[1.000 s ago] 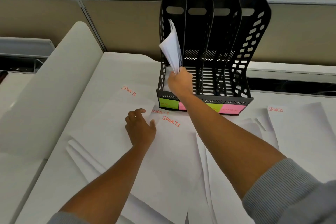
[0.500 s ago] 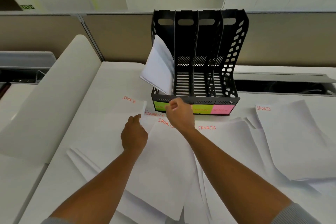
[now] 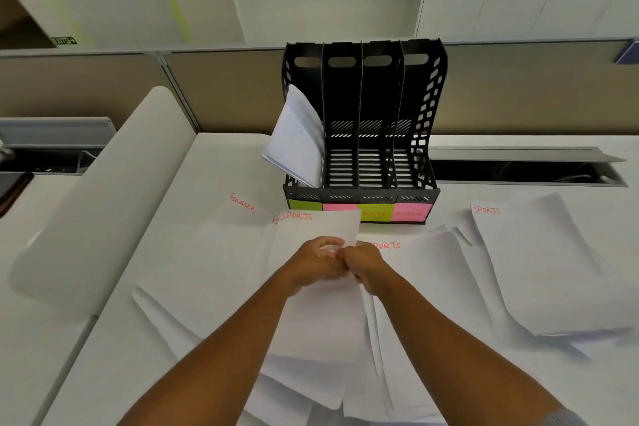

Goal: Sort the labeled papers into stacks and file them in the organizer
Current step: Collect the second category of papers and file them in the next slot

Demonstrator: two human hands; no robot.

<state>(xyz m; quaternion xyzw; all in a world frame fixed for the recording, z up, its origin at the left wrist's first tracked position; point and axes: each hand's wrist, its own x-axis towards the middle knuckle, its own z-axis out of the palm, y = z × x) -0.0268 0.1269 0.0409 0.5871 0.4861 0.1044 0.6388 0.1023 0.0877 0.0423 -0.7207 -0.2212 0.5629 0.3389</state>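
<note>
Matt white papers (image 3: 539,263) lie before a perforated black plastic organizer (image 3: 420,135) on a smooth desk (image 3: 221,162).

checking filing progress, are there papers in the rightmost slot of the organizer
No, only the leftmost slot of the organizer holds papers; the others show bare slats.

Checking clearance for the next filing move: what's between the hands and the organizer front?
Head view: only the top part of the SPORTS sheet that both the left hand and the right hand grip; its top edge overlaps the organizer label strip.

Black slotted organizer (image 3: 366,114), green and pink labels (image 3: 359,212); white papers (image 3: 539,263) lettered red.
</note>
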